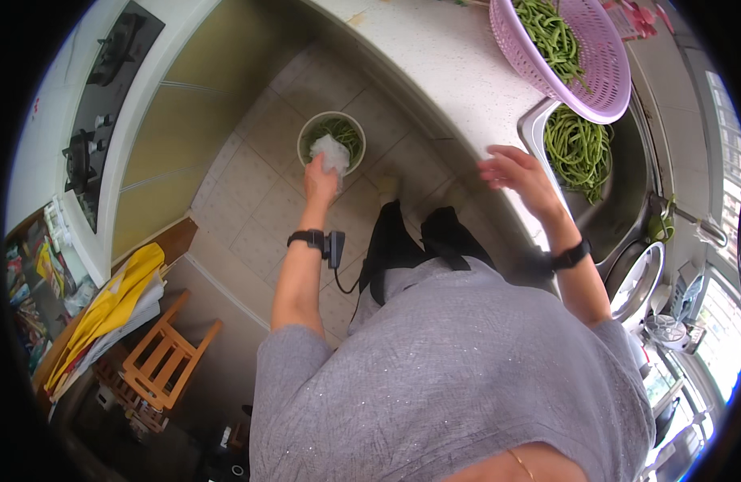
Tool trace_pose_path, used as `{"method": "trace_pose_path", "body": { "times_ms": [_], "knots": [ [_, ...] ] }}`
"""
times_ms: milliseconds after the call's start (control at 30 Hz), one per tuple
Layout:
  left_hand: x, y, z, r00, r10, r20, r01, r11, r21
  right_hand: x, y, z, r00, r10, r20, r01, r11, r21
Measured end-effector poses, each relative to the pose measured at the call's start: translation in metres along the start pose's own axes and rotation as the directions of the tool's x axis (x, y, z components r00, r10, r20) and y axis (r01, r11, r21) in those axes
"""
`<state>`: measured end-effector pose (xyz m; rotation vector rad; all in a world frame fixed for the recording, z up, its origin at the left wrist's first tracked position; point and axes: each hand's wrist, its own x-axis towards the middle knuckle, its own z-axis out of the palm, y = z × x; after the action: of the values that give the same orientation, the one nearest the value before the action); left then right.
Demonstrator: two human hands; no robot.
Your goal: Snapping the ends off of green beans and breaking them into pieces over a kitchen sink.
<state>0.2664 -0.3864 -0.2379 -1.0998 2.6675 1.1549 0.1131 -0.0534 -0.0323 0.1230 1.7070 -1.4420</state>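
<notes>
My left hand (321,179) grips a crumpled, whitish translucent plastic bag (331,153) above a round pale bin (300,147) on the floor. Inside the bin lie green bean scraps (345,134). My right hand (513,173) hovers over the counter's front edge beside the sink, holding nothing, its fingers apart and slightly curled. Long green beans (578,150) are heaped in the metal sink (614,211). Above the heap, a pink perforated plastic basket (605,66) rests partly on the counter and holds cut green bean pieces (548,39).
The speckled white countertop (431,54) runs along my right. At left are a gas stove (99,120), yellowish cabinet doors (177,132) and a yellow cloth (114,307). A small wooden chair (168,355) stands at lower left. A round metal lid (639,283) leans beside the sink.
</notes>
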Motion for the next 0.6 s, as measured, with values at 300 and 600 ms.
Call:
{"method": "trace_pose_path", "body": {
  "times_ms": [300,600],
  "knots": [
    [0.083,-0.050,0.031,0.848,-0.384,0.365,0.517,0.750,-0.413,-0.087,0.009,-0.091,0.848,0.009,-0.530,0.042,0.996,0.085],
    [0.059,0.115,-0.020,0.878,-0.074,0.474,0.340,0.793,-0.506,-0.090,0.042,-0.219,0.715,-0.136,-0.686,-0.195,0.903,-0.382]
  ]
}}
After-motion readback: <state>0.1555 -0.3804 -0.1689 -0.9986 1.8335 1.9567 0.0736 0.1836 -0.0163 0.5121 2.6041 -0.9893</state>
